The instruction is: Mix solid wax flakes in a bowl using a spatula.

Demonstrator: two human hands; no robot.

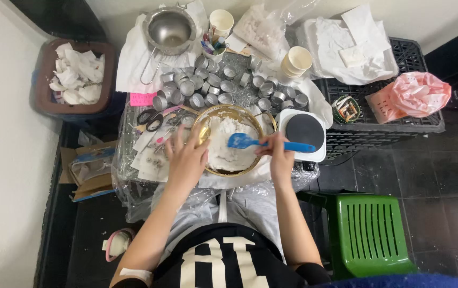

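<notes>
Both forearms reach out from my dark jersey: my right hand [281, 156] is clamped on a blue spatula [263, 143], blade in white flakes, while my left hand [187, 154], fingers spread, steadies the gold-rimmed bowl [223, 112]. Beyond lie empty tealight cups [207, 85], apparently staged within reach, and a hot plate [304, 130].

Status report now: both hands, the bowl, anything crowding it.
Left hand steadies the bowl rim. Right hand grips blue spatula, blade in white flakes. Small metal cups crowd behind; hot plate at right.
</notes>
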